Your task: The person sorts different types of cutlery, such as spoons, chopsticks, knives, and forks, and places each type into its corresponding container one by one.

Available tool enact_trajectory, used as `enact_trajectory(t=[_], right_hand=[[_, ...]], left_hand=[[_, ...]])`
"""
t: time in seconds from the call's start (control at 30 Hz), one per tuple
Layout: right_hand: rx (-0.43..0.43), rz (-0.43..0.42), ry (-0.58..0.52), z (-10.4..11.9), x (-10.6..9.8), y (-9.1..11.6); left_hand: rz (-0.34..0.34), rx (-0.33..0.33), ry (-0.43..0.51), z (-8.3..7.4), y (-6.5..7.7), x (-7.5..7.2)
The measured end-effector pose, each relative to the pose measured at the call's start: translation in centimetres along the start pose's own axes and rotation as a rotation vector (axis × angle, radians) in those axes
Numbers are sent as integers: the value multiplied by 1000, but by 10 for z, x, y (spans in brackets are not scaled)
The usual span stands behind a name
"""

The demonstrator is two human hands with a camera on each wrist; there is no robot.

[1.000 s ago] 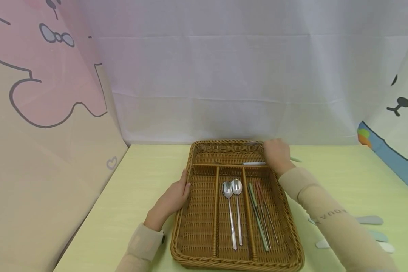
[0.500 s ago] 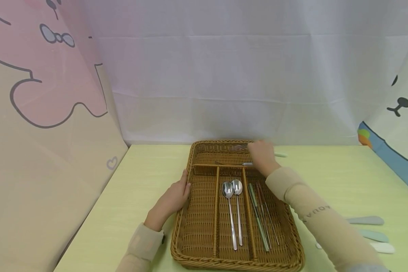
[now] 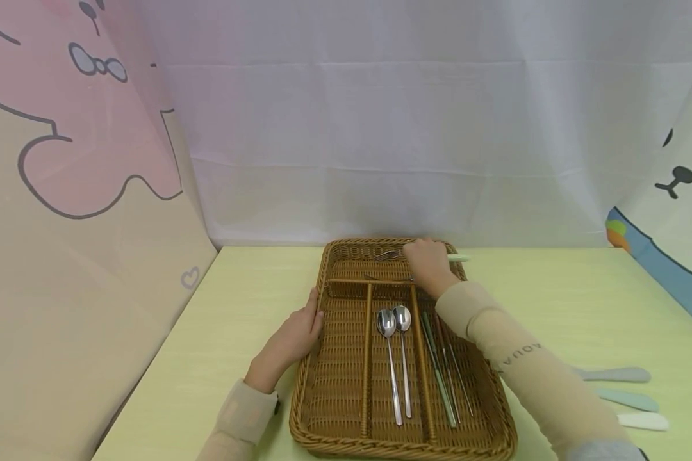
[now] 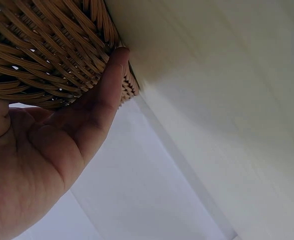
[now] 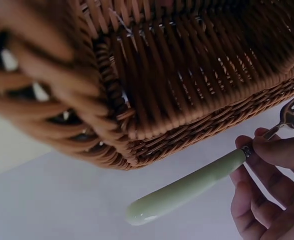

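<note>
My right hand point(image 3: 427, 262) is over the back compartment of a brown wicker cutlery basket point(image 3: 403, 447). Thumb and fingers pinch a fork point(image 5: 187, 192) at the neck; its pale green handle points right past the rim, and its metal tines show left of the hand in the head view. Another fork point(image 3: 371, 277) lies in that compartment, its handle hidden behind my hand. At the basket's left side, my left hand point(image 3: 288, 336) holds the wall, with fingers along the outside and the thumb at the rim point(image 4: 61, 100).
Two metal spoons point(image 3: 395, 358) lie in the middle compartment. Green chopsticks point(image 3: 440, 371) and reddish-brown-topped chopsticks point(image 3: 450, 365) occupy the right one. On the table to the right are a grey handle point(image 3: 619, 374), a mint handle point(image 3: 631, 399) and a white handle point(image 3: 646, 420), partly behind the right sleeve.
My right hand has moved left with the green-handled fork, from the back right corner to over the back compartment. My left hand and the basket have stayed in place.
</note>
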State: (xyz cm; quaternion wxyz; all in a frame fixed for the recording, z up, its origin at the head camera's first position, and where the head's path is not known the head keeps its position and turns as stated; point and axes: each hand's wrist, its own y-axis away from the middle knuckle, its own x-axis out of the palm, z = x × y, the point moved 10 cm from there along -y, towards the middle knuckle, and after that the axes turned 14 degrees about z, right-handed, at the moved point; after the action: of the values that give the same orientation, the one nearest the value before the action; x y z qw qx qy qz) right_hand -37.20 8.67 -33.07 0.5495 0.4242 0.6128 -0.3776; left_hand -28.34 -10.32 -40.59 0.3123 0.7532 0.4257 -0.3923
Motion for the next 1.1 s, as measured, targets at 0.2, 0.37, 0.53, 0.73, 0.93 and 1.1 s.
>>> enact_trajectory(t=[0.2, 0.37, 0.53, 0.73, 0.93, 1.1], right_hand=[[-23, 12, 15, 9, 4, -4], [-54, -2, 23, 13, 7, -5], [-85, -11, 30, 17, 9, -7], [-102, 8, 65, 23, 14, -9], [-114, 50, 74, 25, 24, -9], [-108, 50, 57, 21, 28, -11]], left_hand=[[-1, 8, 0, 0, 0, 0], [4, -1, 8, 0, 0, 1], [4, -6, 7, 0, 0, 1], [4, 2, 7, 0, -1, 1], [-1, 10, 4, 0, 0, 1], [1, 5, 12, 0, 0, 1]])
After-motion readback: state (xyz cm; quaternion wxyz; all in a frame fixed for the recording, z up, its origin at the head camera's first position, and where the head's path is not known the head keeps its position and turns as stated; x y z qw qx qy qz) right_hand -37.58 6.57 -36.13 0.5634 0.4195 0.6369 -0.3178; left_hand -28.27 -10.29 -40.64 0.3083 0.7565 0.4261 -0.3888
